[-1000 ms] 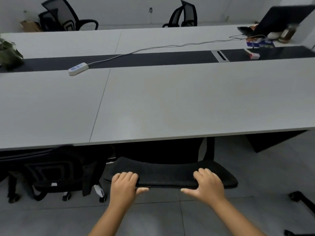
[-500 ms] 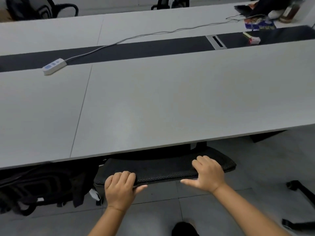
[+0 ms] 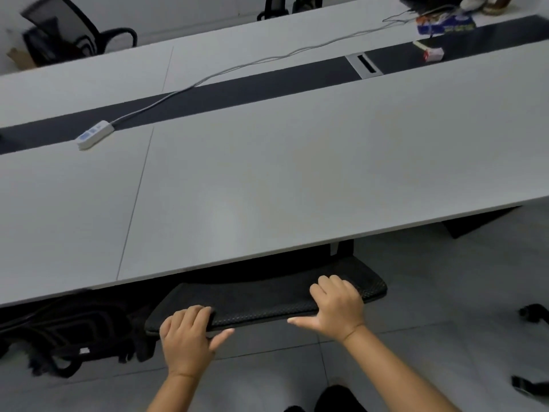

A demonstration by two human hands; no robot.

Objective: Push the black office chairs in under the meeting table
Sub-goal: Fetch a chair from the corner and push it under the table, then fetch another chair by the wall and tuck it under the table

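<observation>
Grey meeting table [image 3: 297, 179] edge, both hands, left hand [image 3: 185, 341] and right hand [image 3: 337, 307], fingers curled over black chair back [image 3: 267, 301], thumbs splayed.

White power strip [image 3: 94, 134] lies on the worktop's near panel at the edge of the dark centre strip [image 3: 237, 92]; its grey cable [image 3: 252, 63] runs off to the far right. Silver cable port [image 3: 364, 64] set in the strip. Small red-and-white box [image 3: 433, 54] further right, a blue packet [image 3: 445, 24] beyond it. Brown cardboard [image 3: 20, 58] far left. Grey tiled floor [image 3: 445, 278] below.
</observation>
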